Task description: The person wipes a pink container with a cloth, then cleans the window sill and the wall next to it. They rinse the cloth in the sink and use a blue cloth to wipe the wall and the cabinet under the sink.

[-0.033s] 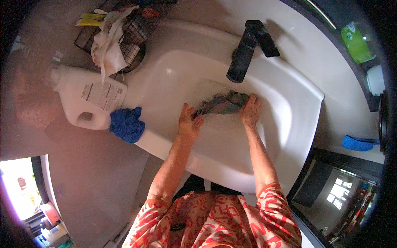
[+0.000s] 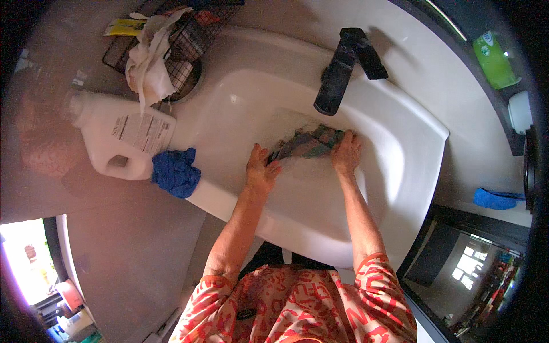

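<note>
1. A white jug (image 2: 123,140) is lying on its side at the far left, on the counter beside the sink (image 2: 412,166).
2. A blue rag (image 2: 175,171) is sitting on the sink's left rim, touching the jug's cap end. A wire basket (image 2: 183,34) with a white cloth (image 2: 150,63) hanging over it is standing behind the jug.
3. The left hand (image 2: 261,170) is pressing down in the basin, fingers curled and closing on the left end of a striped cloth (image 2: 309,143).
4. The striped cloth is lying bunched in the basin, just below the black tap (image 2: 343,66).
5. The right hand (image 2: 346,153) is gripping the cloth's right end, fingers bent over it.
6. Risks, as a judgement: knuckles could be knocking the tap spout, since it is hanging just above the cloth; the rag, perching on the rim, could be slipping in if an elbow brushes it.
7. Open room: the basin is lying bare toward the person and to the right; the left rim is crowded.
</note>
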Demonstrator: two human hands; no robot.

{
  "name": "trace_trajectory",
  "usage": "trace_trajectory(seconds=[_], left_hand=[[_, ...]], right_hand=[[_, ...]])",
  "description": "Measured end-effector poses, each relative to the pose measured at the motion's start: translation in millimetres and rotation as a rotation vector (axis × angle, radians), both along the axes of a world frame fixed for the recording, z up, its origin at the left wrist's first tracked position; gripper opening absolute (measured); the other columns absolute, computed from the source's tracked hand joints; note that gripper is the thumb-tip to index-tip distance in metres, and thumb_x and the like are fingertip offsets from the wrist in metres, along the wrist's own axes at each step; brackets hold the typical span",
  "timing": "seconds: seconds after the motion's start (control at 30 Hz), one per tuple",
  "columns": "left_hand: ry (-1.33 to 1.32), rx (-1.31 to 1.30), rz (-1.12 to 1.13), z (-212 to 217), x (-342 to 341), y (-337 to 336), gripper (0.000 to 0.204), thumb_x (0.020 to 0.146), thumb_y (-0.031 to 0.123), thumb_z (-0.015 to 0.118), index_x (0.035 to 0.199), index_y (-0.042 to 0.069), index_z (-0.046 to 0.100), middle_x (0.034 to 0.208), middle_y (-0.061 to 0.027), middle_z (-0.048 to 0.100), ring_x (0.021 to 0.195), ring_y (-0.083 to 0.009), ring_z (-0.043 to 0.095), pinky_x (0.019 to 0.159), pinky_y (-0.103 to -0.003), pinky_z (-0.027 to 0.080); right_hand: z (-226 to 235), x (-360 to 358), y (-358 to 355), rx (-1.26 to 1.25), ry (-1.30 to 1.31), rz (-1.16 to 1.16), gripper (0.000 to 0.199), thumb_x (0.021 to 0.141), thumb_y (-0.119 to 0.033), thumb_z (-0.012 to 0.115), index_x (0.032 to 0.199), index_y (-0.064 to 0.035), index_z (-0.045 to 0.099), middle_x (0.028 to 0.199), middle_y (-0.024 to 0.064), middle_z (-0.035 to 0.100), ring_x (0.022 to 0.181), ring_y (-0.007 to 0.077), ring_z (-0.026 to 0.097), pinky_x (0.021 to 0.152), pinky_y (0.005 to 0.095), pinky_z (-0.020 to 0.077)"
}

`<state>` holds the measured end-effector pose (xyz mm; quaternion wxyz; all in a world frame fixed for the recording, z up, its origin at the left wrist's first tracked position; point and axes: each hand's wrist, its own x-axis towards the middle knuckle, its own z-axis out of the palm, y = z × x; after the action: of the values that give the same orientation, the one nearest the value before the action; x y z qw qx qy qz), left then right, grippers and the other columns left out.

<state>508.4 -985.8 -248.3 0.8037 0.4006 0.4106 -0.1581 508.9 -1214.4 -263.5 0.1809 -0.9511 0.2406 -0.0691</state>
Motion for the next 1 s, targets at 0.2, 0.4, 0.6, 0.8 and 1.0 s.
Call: trace_trajectory(seconds=[0.2,0.4,0.6,0.8,1.0], left_hand=[[0.052,-0.136,-0.133,2.6,-1.5,-12.2,0.051,0.087,0.045,0.050,0.125,0.011,0.046,0.119,-0.0102,0.048,0.101,-0.0295,0.049,0.087,-0.048,0.041],[-0.888,1.631,-1.095,-5.5,-6.0,-5.7,0.044,0.094,0.035,0.043,0.131,0.011,0.042,0.125,-0.0094,0.050,0.113,-0.0257,0.047,0.097,-0.043,0.040],[-0.941,0.903,-0.845,-41.7,-12.2,-25.0,0.024,0.088,0.022,0.055,0.107,0.007,0.054,0.095,-0.0068,0.054,0.091,-0.0179,0.053,0.079,-0.032,0.046],[-0.728,0.582,-0.865,1.6,-22.5,-33.7,0.024,0.090,0.026,0.051,0.105,0.007,0.055,0.095,-0.0045,0.058,0.085,-0.0178,0.055,0.069,-0.033,0.049],[-0.652,0.657,-0.832,32.3,-18.0,-40.2,0.038,0.089,0.034,0.052,0.114,0.005,0.051,0.100,-0.0049,0.060,0.094,-0.0192,0.058,0.076,-0.036,0.049]], right_hand=[[4.6,2.2,39.9,-0.076,0.226,0.303,0.050,0.077,-0.020,0.063,0.123,-0.0062,0.048,0.125,0.0185,0.047,0.117,0.0371,0.043,0.090,0.0489,0.0388],[62.6,-27.5,111.2,0.773,-0.175,0.633,0.035,0.078,-0.011,0.060,0.110,-0.0001,0.052,0.091,0.0184,0.060,0.083,0.0347,0.061,0.069,0.0412,0.0484],[94.6,-33.0,127.6,0.355,-0.286,0.647,0.024,0.083,-0.021,0.061,0.089,0.0001,0.051,0.080,0.0195,0.056,0.071,0.0341,0.059,0.060,0.0425,0.0462],[66.5,14.0,78.2,0.528,-0.177,0.323,0.021,0.088,-0.022,0.052,0.082,-0.0014,0.051,0.075,0.0217,0.058,0.070,0.0388,0.057,0.058,0.0482,0.0427],[79.6,-33.3,126.4,0.416,-0.495,0.467,0.019,0.087,-0.022,0.054,0.089,-0.0035,0.052,0.069,0.0167,0.059,0.064,0.0352,0.059,0.058,0.0445,0.0436]])
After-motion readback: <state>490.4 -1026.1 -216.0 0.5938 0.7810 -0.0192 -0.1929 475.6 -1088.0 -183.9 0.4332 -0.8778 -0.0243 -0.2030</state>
